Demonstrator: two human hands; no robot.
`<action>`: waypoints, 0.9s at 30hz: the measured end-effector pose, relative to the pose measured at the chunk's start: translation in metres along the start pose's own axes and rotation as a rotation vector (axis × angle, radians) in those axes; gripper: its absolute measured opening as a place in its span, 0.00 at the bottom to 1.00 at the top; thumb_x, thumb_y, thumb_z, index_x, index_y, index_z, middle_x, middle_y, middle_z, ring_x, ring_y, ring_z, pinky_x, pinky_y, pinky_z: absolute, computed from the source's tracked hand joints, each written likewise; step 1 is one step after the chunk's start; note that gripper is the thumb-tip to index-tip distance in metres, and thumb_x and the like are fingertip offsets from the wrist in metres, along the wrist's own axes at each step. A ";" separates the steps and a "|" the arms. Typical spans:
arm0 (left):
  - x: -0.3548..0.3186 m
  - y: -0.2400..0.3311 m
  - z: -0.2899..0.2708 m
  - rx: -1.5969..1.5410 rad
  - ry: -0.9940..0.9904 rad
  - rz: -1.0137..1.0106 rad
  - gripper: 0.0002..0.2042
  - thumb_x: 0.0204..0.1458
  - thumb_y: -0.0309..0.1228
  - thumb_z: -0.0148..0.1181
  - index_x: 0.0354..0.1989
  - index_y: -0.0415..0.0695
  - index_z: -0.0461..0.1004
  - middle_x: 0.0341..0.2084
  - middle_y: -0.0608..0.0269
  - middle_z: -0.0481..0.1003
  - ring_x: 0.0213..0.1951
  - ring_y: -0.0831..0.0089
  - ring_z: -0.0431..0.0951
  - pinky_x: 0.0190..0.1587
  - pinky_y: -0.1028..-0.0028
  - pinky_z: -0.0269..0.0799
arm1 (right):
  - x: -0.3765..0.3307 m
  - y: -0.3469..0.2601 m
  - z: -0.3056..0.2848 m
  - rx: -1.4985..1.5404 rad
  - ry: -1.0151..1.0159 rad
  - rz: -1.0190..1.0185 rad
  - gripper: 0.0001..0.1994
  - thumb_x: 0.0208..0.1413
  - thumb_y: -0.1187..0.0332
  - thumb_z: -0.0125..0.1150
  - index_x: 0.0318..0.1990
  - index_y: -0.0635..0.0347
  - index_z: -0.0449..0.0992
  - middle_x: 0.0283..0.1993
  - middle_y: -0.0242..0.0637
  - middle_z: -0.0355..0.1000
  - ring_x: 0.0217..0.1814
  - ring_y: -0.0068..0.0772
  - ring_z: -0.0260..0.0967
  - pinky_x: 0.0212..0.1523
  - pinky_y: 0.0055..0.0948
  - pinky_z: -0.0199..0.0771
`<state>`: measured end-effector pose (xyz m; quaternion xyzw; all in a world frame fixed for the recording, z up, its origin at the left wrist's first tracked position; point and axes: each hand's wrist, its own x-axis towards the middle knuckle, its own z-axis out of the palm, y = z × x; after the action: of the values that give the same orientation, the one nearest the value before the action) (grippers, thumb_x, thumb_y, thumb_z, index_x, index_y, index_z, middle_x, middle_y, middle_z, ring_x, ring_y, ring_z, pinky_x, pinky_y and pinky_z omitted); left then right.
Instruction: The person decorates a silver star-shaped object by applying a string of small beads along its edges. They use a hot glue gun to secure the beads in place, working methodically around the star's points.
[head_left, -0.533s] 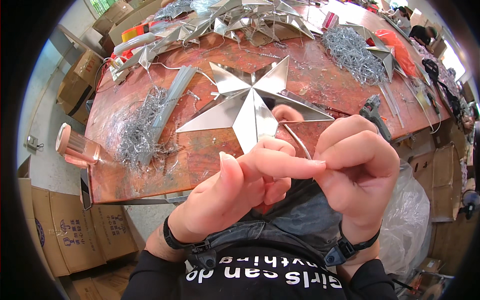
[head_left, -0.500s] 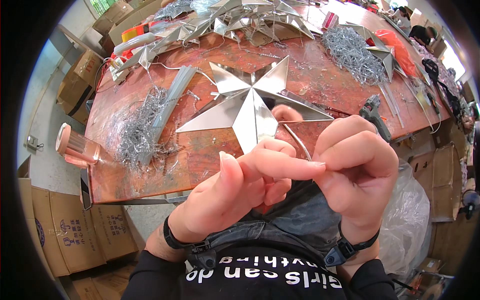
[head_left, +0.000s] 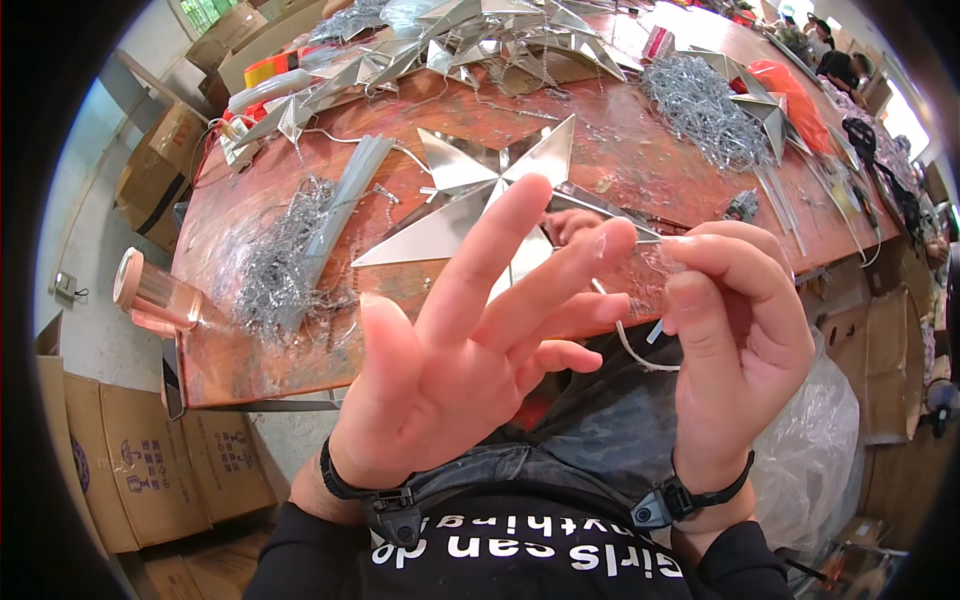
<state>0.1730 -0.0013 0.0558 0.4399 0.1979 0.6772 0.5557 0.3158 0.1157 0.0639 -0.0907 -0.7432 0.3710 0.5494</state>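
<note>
One silver star (head_left: pixel 445 230) on red-brown table (head_left: pixel 250 365), partly hidden by left hand (head_left: pixel 450 360) | left: palm toward camera, fingers spread open | right hand (head_left: pixel 740 330): thumb and fingers curled, cannot tell whether gripping | white cord (head_left: pixel 628 345) near right thumb | silver tinsel (head_left: pixel 280 260) left of star

A shiny silver faceted star (head_left: pixel 472 172) lies on the reddish table (head_left: pixel 630 150), its lower point partly hidden.

Black sleeves (head_left: pixel 300 552), black buckled wrist straps (head_left: pixel 398 520)
</note>
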 end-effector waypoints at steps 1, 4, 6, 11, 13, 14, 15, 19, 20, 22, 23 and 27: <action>0.000 0.000 -0.001 -0.014 -0.012 -0.012 0.40 0.58 0.63 0.22 0.69 0.50 0.20 0.67 0.35 0.36 0.67 0.53 0.51 0.62 0.60 0.54 | 0.000 -0.001 -0.001 -0.036 -0.017 -0.017 0.07 0.53 0.78 0.59 0.39 0.68 0.74 0.42 0.38 0.68 0.33 0.20 0.65 0.32 0.16 0.66; -0.002 0.001 0.001 -0.014 -0.018 -0.033 0.40 0.57 0.64 0.21 0.68 0.50 0.18 0.67 0.33 0.37 0.69 0.51 0.44 0.65 0.57 0.48 | 0.000 -0.008 0.002 -0.109 -0.045 -0.013 0.08 0.50 0.80 0.62 0.39 0.68 0.75 0.42 0.37 0.69 0.35 0.21 0.66 0.34 0.17 0.67; -0.002 0.000 0.002 0.000 -0.018 -0.023 0.41 0.57 0.64 0.20 0.67 0.50 0.16 0.66 0.32 0.38 0.70 0.51 0.42 0.66 0.56 0.45 | 0.000 -0.010 0.005 -0.190 -0.043 -0.031 0.09 0.47 0.81 0.63 0.38 0.67 0.76 0.41 0.37 0.69 0.35 0.22 0.67 0.34 0.19 0.68; -0.002 -0.003 -0.004 0.156 -0.087 0.017 0.44 0.54 0.67 0.20 0.67 0.49 0.16 0.65 0.29 0.42 0.70 0.50 0.40 0.67 0.55 0.39 | 0.004 -0.005 0.002 -0.452 -0.096 -0.305 0.11 0.40 0.83 0.66 0.34 0.64 0.77 0.34 0.36 0.71 0.32 0.31 0.69 0.30 0.24 0.69; -0.001 -0.005 -0.003 0.185 -0.095 0.037 0.45 0.53 0.68 0.20 0.67 0.48 0.16 0.64 0.29 0.44 0.70 0.50 0.40 0.67 0.54 0.38 | 0.005 -0.002 0.001 -0.502 -0.099 -0.375 0.11 0.39 0.84 0.66 0.32 0.64 0.77 0.33 0.36 0.71 0.31 0.33 0.70 0.29 0.25 0.69; -0.001 -0.006 -0.003 0.199 -0.098 0.048 0.45 0.53 0.68 0.20 0.67 0.48 0.16 0.64 0.28 0.45 0.70 0.50 0.41 0.67 0.54 0.37 | 0.006 -0.001 0.001 -0.517 -0.101 -0.395 0.10 0.39 0.84 0.65 0.32 0.64 0.76 0.33 0.36 0.71 0.30 0.32 0.69 0.29 0.26 0.69; -0.002 -0.008 -0.004 0.197 -0.099 0.048 0.47 0.51 0.70 0.21 0.67 0.47 0.17 0.64 0.30 0.46 0.70 0.51 0.41 0.67 0.55 0.36 | 0.006 0.001 0.001 -0.532 -0.103 -0.415 0.10 0.39 0.84 0.65 0.31 0.64 0.76 0.33 0.36 0.71 0.30 0.32 0.69 0.29 0.26 0.69; -0.004 -0.008 -0.005 0.197 -0.098 0.007 0.54 0.45 0.75 0.27 0.69 0.44 0.24 0.67 0.38 0.45 0.69 0.56 0.43 0.68 0.58 0.29 | 0.006 -0.002 0.000 -0.460 -0.111 -0.245 0.09 0.39 0.84 0.62 0.30 0.64 0.75 0.32 0.35 0.70 0.29 0.29 0.67 0.30 0.24 0.68; -0.003 -0.007 -0.006 0.219 -0.117 -0.007 0.54 0.46 0.74 0.28 0.69 0.44 0.24 0.67 0.38 0.45 0.69 0.56 0.43 0.68 0.58 0.29 | 0.008 -0.001 -0.002 -0.457 -0.090 -0.201 0.07 0.41 0.84 0.61 0.30 0.64 0.74 0.33 0.35 0.70 0.30 0.27 0.67 0.30 0.23 0.67; -0.004 -0.003 -0.006 0.272 -0.146 -0.063 0.53 0.47 0.73 0.31 0.69 0.43 0.24 0.67 0.38 0.45 0.69 0.55 0.43 0.68 0.57 0.28 | 0.012 0.001 -0.008 -0.444 -0.045 -0.114 0.05 0.45 0.83 0.59 0.30 0.64 0.73 0.33 0.34 0.70 0.31 0.23 0.65 0.31 0.20 0.66; -0.005 0.002 -0.003 0.308 -0.155 -0.107 0.53 0.48 0.72 0.32 0.69 0.43 0.24 0.67 0.38 0.45 0.69 0.54 0.43 0.68 0.56 0.28 | 0.012 0.008 -0.008 -0.396 0.053 -0.054 0.05 0.45 0.83 0.59 0.30 0.64 0.73 0.33 0.34 0.70 0.30 0.22 0.65 0.30 0.20 0.66; 0.005 0.026 -0.008 1.427 -0.324 0.151 0.31 0.49 0.56 0.52 0.56 0.50 0.60 0.52 0.56 0.68 0.56 0.61 0.64 0.59 0.60 0.51 | 0.010 0.010 -0.016 -0.108 0.227 0.126 0.02 0.51 0.80 0.55 0.32 0.66 0.72 0.32 0.33 0.69 0.29 0.17 0.59 0.31 0.15 0.59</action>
<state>0.1516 -0.0029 0.0729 0.8016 0.4751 0.3466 0.1081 0.3231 0.1358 0.0666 -0.2078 -0.6881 0.3515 0.5998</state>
